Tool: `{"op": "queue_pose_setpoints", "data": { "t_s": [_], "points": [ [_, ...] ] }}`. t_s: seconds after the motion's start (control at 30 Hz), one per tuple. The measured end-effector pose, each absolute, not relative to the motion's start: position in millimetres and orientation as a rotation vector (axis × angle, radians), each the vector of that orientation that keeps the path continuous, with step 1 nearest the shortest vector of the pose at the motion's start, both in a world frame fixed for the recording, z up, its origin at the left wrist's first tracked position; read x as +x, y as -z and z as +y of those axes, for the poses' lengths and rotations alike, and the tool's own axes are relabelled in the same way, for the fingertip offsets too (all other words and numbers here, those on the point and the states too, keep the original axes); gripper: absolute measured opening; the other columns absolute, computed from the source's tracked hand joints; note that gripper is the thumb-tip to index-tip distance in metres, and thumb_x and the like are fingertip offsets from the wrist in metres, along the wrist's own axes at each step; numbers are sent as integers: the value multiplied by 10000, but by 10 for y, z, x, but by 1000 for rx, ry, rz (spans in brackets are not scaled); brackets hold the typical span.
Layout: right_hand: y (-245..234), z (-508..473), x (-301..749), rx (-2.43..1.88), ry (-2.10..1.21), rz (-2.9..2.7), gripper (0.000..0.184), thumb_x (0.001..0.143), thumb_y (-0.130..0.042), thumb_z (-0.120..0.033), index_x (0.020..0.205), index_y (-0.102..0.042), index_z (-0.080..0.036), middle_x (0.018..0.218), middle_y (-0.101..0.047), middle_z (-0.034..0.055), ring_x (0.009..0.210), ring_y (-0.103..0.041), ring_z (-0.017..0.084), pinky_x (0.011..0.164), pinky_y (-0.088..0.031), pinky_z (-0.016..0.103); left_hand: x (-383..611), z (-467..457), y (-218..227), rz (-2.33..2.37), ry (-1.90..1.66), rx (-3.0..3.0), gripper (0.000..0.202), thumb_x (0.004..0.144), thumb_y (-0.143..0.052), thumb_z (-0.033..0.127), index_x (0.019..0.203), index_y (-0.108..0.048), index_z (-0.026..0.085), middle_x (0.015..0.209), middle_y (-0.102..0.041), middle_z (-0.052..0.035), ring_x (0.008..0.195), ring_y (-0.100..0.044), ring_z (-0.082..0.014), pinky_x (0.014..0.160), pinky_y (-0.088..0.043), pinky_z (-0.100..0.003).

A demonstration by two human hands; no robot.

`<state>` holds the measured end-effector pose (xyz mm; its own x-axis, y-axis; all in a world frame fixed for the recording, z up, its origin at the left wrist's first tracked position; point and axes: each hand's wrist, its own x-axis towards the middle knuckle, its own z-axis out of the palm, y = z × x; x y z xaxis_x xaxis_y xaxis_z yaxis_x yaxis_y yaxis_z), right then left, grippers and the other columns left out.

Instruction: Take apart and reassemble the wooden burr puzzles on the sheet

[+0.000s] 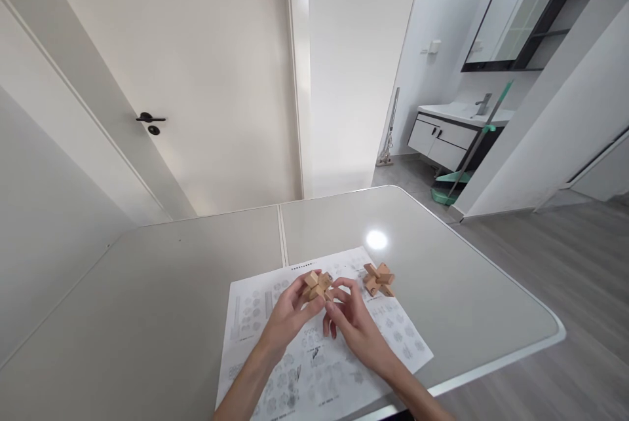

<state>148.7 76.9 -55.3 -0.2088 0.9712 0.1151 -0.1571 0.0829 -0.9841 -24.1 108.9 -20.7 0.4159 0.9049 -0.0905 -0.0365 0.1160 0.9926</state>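
A wooden burr puzzle [318, 284] of interlocking blocks is held above the printed sheet. My left hand [289, 315] wraps its fingers and thumb round the puzzle from the left. From the right, my right hand [354, 323] reaches to the same puzzle, thumb and index finger curled at its right side. The other right fingers curl below, over the paper. A second wooden burr puzzle [379, 279] rests at the sheet's upper right edge, apart from both hands. Grey diagrams of puzzle steps cover the instruction sheet [304, 336] under my hands.
The grey table [147, 316] has a seam [282, 231] running away from me and a pale rounded rim on the right. Beyond it stand a door [211, 80], a washbasin cabinet [442, 136], a green dustpan [445, 196] and a mop [391, 126].
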Motion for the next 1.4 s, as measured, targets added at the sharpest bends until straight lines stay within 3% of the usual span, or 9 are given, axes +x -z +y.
{"op": "queue_pose_setpoints", "data": {
  "t_s": [0.1,0.27,0.63,0.87,0.97,1.1,1.17,1.3,1.4],
  "points": [
    [461,822,1548,-832,-1612,-1306,429,983,-507,-620,1071,-614,-213,778,-620,0,677,-642,173,614,-519,296,-311,1085,217,865,-805,1347,653,839,-783,489,1404,-560,248,1338,-658,-133,1270,-587,-332,1069,-462,-462],
    [359,892,1670,-733,-1796,-1408,450,892,-638,-629,913,-739,-190,810,-689,38,718,-659,188,653,-554,316,-406,1074,161,797,-694,1481,648,817,-801,475,1382,-566,263,1292,-656,-115,1185,-615,-311,1022,-489,-435],
    [390,795,1655,-835,-1634,-1467,340,929,-628,-464,712,-708,-215,675,-643,-5,702,-608,187,747,-496,324,-425,973,-3,941,-675,1705,620,785,-826,439,1349,-593,332,1290,-667,-63,1214,-587,-316,1089,-409,-449],
    [272,794,1630,-672,-1856,-1390,363,959,-601,-530,897,-717,-192,754,-649,13,672,-609,161,698,-522,314,-440,954,11,870,-696,1620,639,831,-778,487,1395,-568,270,1261,-691,-102,1181,-617,-320,1078,-430,-462],
    [313,840,1603,-493,-1974,-1366,434,938,-625,-575,917,-717,-152,802,-646,44,678,-614,160,647,-521,301,-437,955,31,773,-701,1573,631,875,-722,525,1397,-560,209,1105,-725,-105,1142,-641,-312,1067,-444,-461],
    [373,863,1585,-494,-1916,-1405,393,953,-630,-541,909,-715,-160,798,-652,38,660,-584,146,648,-497,294,-426,937,8,738,-687,1559,575,910,-693,501,1381,-545,205,854,-706,-27,847,-694,-227,993,-500,-442],
    [384,853,1586,-555,-1818,-1477,377,965,-616,-527,856,-706,-178,720,-629,9,672,-557,148,708,-480,305,-426,919,-32,772,-693,1597,560,889,-715,503,1356,-563,235,946,-715,-38,852,-687,-223,949,-522,-418],
    [356,825,1613,-702,-1700,-1564,360,961,-624,-481,736,-645,-201,682,-604,-9,707,-546,162,732,-454,304,-446,881,-134,871,-701,1743,558,841,-763,508,1334,-590,311,1218,-692,-57,1131,-637,-288,1042,-469,-444],
    [277,810,1679,-842,-1607,-1635,247,965,-624,-449,921,-687,-215,809,-647,7,753,-598,176,720,-481,301,-481,866,-188,1026,-684,1827,567,831,-781,482,1345,-575,362,1324,-652,-39,1220,-596,-300,1086,-432,-475]
  ]
}}
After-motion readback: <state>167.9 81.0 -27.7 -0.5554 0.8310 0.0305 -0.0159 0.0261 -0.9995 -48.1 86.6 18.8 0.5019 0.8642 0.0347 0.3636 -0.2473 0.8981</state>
